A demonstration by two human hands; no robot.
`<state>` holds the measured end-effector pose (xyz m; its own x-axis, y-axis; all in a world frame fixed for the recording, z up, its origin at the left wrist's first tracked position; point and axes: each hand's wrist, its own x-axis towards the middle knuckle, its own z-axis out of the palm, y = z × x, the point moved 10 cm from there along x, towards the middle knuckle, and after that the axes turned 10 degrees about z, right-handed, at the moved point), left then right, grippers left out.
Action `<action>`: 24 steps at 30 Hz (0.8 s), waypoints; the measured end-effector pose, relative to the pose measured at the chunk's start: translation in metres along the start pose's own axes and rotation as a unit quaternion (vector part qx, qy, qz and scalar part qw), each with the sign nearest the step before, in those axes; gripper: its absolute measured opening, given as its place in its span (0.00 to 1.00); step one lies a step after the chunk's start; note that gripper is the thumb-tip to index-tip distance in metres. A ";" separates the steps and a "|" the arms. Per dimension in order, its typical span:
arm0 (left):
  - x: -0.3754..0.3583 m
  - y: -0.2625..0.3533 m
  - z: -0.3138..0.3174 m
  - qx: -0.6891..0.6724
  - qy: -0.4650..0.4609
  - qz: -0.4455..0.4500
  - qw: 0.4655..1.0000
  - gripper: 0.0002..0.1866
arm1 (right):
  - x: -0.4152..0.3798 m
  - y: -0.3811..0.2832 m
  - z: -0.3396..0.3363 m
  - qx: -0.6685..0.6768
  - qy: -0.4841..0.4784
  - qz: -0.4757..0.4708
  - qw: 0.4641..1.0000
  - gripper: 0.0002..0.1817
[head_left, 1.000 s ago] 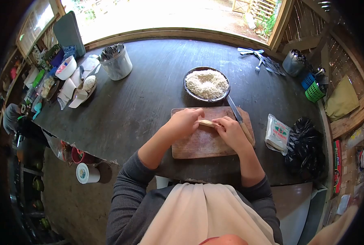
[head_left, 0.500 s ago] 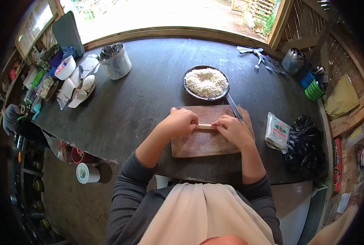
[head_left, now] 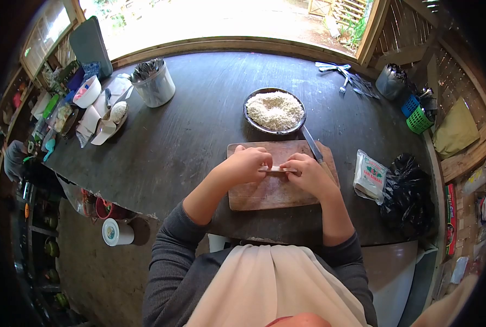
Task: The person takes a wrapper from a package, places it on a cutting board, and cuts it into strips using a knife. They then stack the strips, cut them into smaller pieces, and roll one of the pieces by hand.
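Note:
Over a wooden cutting board (head_left: 275, 193), my left hand (head_left: 248, 163) pinches one end of a slim pale roll (head_left: 276, 169). The other end is between the fingers of my right hand (head_left: 307, 171). Its short middle part shows between the two hands; what it is made of cannot be made out. Just beyond the board stands a dark round bowl (head_left: 247, 115) heaped with white shredded filling (head_left: 275, 109), dented in the centre. A knife (head_left: 313, 145) lies at the board's far right corner, its blade pointing toward the bowl.
Right of the board are a white printed plastic packet (head_left: 370, 175) and a crumpled black plastic bag (head_left: 409, 196). A bucket of cutlery (head_left: 155, 87) stands back left; forks and spoons (head_left: 349, 79) lie back right. A white tub (head_left: 117, 232) is below the table's left edge.
My fingers have shifted slightly on the roll, the left ones now curled more over it. The roll looks thinner and partly shaded. Bowl, knife and board have stayed put.

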<state>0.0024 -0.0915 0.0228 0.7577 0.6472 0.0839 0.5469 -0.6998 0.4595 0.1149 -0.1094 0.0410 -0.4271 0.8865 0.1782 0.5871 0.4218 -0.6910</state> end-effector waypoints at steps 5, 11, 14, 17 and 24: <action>0.001 -0.002 0.000 0.002 0.001 0.004 1.000 0.07 | 0.001 0.003 0.001 0.000 0.002 0.008 1.000 0.09; 0.003 -0.004 0.002 -0.020 0.006 0.017 1.000 0.06 | 0.002 0.004 0.001 -0.006 -0.005 0.007 1.000 0.09; 0.003 -0.005 0.002 -0.028 -0.002 0.007 1.000 0.09 | 0.001 0.003 -0.002 -0.017 -0.005 0.028 0.999 0.10; -0.004 0.003 -0.013 0.013 0.032 0.016 0.999 0.11 | -0.002 0.010 -0.008 -0.033 -0.006 0.062 0.998 0.12; -0.011 -0.020 -0.011 -0.011 0.008 -0.036 0.999 0.11 | -0.010 0.020 -0.019 -0.037 0.007 0.098 0.994 0.14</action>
<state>-0.0208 -0.0816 0.0222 0.7104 0.7009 0.0635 0.5921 -0.6440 0.4843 0.1435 -0.1061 0.0386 -0.2894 0.9556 0.0550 0.7076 0.2522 -0.6601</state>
